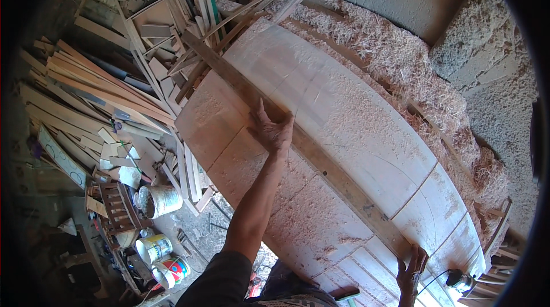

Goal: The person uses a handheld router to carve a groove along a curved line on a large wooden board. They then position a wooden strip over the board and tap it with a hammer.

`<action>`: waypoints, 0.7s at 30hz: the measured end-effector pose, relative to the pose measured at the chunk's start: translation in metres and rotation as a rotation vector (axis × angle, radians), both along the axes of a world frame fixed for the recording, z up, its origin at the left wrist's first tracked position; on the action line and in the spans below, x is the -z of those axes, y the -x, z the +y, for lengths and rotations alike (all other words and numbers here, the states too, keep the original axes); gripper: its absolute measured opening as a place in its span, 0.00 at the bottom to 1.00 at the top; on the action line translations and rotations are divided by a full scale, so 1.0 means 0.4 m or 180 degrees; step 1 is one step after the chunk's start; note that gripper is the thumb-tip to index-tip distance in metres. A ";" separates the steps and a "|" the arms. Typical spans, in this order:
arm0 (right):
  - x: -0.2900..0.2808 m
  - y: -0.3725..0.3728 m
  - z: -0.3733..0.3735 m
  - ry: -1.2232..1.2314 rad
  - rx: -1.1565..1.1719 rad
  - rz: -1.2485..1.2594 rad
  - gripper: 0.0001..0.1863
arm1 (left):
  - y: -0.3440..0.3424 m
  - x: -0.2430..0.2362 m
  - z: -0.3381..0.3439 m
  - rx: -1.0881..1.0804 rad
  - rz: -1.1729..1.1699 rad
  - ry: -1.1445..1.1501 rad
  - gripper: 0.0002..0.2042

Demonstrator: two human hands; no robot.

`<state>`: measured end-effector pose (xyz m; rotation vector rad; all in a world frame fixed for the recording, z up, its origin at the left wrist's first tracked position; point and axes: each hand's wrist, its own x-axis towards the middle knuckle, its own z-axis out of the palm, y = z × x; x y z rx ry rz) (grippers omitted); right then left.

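The wooden plank (346, 192) is already laid across the tabletop (375, 155), from 11 to 4 o'clock. It is touched by the left hand (274, 129), fingers spread; for the right hand (411, 270), gripping cannot be told. Shavings (409, 72) at 2 o'clock are left unswept.

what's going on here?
Someone has both hands on a long wooden board lying diagonally across a large pale panel. The left hand is spread on the board partway along; the right hand is at its lower-right end, grip unclear. Sawdust is scattered over the panel, shavings are heaped along its far edge, and wood strips are piled to the left.
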<state>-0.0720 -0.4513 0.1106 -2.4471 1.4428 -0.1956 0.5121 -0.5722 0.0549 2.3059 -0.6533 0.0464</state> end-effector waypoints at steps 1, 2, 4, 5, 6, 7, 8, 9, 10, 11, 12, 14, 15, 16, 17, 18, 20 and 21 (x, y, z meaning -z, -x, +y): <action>-0.008 -0.001 0.000 -0.0081 0.0043 0.0048 0.32 | 0.004 0.002 0.003 -0.0018 0.0032 -0.0016 0.49; -0.009 -0.006 -0.002 -0.0090 0.0044 0.0049 0.33 | 0.004 0.006 0.006 -0.0032 0.0063 -0.0033 0.49; -0.011 -0.015 -0.007 -0.0118 0.0060 0.0051 0.34 | -0.008 0.017 0.002 -0.0040 -0.0038 -0.0080 0.50; -0.013 -0.016 -0.006 -0.0118 0.0099 0.0051 0.34 | -0.011 0.020 0.003 -0.0033 -0.0089 -0.0107 0.50; -0.014 -0.017 -0.002 -0.0117 0.0151 0.0051 0.34 | -0.008 0.023 0.003 -0.0017 -0.0051 -0.0103 0.50; -0.016 -0.017 -0.003 -0.0099 0.0243 0.0054 0.34 | 0.004 0.021 -0.014 0.0039 -0.0009 -0.0082 0.50; -0.025 -0.025 0.000 -0.0110 0.0330 0.0041 0.34 | 0.019 0.028 -0.022 0.0126 0.0071 -0.0081 0.49; -0.024 -0.038 -0.008 -0.0122 0.0433 0.0032 0.33 | 0.001 0.043 -0.018 0.0120 0.0001 -0.0069 0.48; -0.033 -0.055 -0.020 -0.0194 0.0499 0.0013 0.32 | -0.002 0.048 -0.005 0.0116 -0.0005 -0.0015 0.47; -0.029 -0.064 -0.029 -0.0163 0.0506 0.0009 0.33 | -0.010 0.051 0.000 0.0129 -0.0024 0.0041 0.46; -0.036 -0.072 -0.036 -0.0194 0.0470 0.0067 0.33 | -0.034 0.090 0.012 0.0126 -0.0022 0.0087 0.46; -0.026 -0.091 -0.053 -0.0108 0.0512 -0.0040 0.35 | -0.070 0.115 0.019 0.0363 0.1611 0.1911 0.45; -0.015 -0.083 -0.043 0.0026 0.0575 -0.0047 0.35 | -0.020 0.062 -0.003 0.0140 0.1032 0.1024 0.45; -0.024 -0.090 -0.048 0.0031 0.0567 -0.0069 0.37 | 0.005 0.016 -0.010 -0.0098 0.0353 0.0187 0.45; -0.016 -0.083 -0.041 0.0087 0.0551 -0.0105 0.37 | 0.010 0.018 -0.012 0.0020 0.0397 0.0343 0.44; -0.009 -0.076 -0.035 0.0145 0.0521 -0.0142 0.38 | 0.002 0.023 -0.011 0.0122 0.0442 0.0499 0.44; -0.008 -0.081 -0.041 0.0193 0.0436 -0.0191 0.39 | -0.025 0.034 -0.001 0.0145 0.0347 0.0533 0.44; -0.007 -0.081 -0.041 0.0212 0.0412 -0.0221 0.40 | -0.034 0.043 0.001 0.0103 0.0221 0.0395 0.44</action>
